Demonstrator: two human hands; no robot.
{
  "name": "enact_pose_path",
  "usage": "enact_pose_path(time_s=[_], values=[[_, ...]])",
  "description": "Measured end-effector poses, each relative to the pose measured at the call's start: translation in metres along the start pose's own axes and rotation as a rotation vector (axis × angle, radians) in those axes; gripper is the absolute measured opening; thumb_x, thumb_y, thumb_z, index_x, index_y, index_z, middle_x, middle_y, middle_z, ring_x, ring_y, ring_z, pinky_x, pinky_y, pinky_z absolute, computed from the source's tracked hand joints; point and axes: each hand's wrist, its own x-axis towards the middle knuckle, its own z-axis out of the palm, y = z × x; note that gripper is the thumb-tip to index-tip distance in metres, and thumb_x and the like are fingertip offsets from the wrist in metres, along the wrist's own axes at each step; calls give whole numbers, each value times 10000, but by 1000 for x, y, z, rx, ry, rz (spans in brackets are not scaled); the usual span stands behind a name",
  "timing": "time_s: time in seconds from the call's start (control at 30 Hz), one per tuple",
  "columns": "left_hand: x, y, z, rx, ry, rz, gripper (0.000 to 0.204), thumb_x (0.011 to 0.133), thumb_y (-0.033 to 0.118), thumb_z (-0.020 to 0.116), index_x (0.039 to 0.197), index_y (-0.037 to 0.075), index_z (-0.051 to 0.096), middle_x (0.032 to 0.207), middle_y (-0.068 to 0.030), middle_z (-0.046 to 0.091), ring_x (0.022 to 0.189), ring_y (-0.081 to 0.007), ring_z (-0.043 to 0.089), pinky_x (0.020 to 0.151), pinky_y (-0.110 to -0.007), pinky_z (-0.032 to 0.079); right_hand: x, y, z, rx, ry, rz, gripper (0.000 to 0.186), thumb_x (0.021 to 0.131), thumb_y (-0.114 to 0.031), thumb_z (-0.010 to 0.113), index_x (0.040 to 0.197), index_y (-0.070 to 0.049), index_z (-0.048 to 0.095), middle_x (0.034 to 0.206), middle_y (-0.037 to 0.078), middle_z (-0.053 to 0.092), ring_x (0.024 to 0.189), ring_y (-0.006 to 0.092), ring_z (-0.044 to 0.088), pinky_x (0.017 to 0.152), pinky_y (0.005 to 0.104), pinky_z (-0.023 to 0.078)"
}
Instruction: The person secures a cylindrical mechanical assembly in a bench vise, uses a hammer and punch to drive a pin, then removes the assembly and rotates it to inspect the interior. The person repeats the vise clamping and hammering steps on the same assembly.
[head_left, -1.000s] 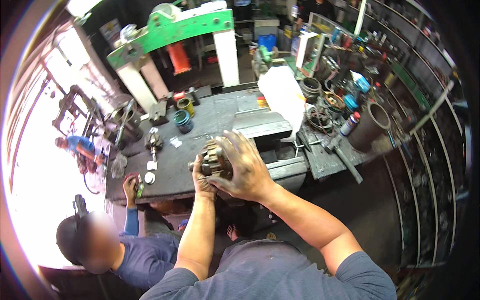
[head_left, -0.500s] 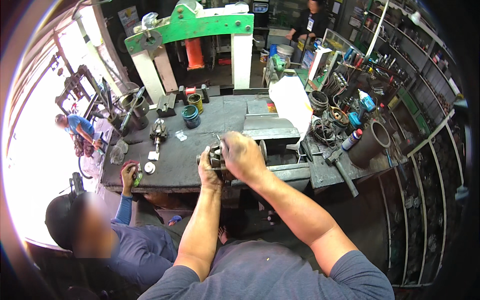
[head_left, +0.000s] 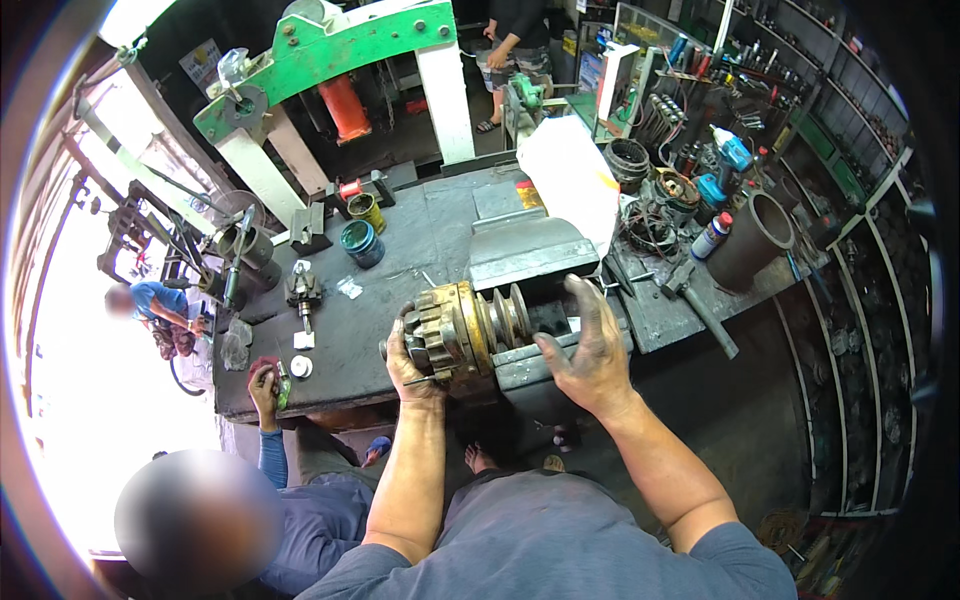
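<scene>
A worn, yellowish-brown alternator (head_left: 470,320) lies across the near side of the bench vise, its grooved pulley (head_left: 503,316) pointing right toward the vise jaws (head_left: 534,258). My left hand (head_left: 407,365) grips its left end, with the thumb along the near side and the fingers partly hidden behind it. A thin metal piece sticks out by the left palm. Just right of the pulley, my right hand (head_left: 590,362) is open over the near vise jaw, thumb and fingers apart and nothing in them.
Left on the bench are a rotor-like part (head_left: 303,290), a blue-green can (head_left: 361,243) and a white round lid (head_left: 301,366). A co-worker's hand (head_left: 264,390) holds a red cloth at the bench edge. Right stand a hammer (head_left: 695,303), a spray can (head_left: 712,236) and a wide pipe (head_left: 748,243).
My right hand has come off the alternator's left end, moved right and opened beside the pulley. My left hand still holds the alternator. The whole view has tilted and shifted.
</scene>
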Motion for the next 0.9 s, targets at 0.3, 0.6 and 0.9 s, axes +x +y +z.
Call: enact_pose_path(time_s=[0.3, 0.6, 0.9], values=[[-8, 16, 13, 5, 165, -167, 414, 1080, 349, 559, 1268, 20, 726, 1234, -140, 785, 1109, -310, 754, 1021, -468, 605, 3, 3, 7, -167, -248, 41, 798, 920, -387, 846, 1549, -35, 501, 1316, 243, 723, 1266, 463, 678, 1093, 543, 537], [-5, 7, -6, 22, 11, -44, 624, 1068, 495, 464, 1472, 52, 637, 1467, -178, 680, 1338, -378, 652, 1181, -559, 500, -3, 19, 3, -15, -150, -55, 721, 928, -316, 823, 1518, -38, 515, 1122, 189, 755, 1052, 381, 753, 1014, 536, 581], [-7, 16, -6, 135, 78, -47, 642, 1081, 482, 420, 1472, 19, 630, 1438, -189, 691, 1298, -370, 679, 1143, -537, 542, -8, 24, -1, 82, -97, -80, 684, 892, -208, 811, 1495, -24, 543, 1030, 154, 741, 956, 335, 739, 1007, 535, 578]])
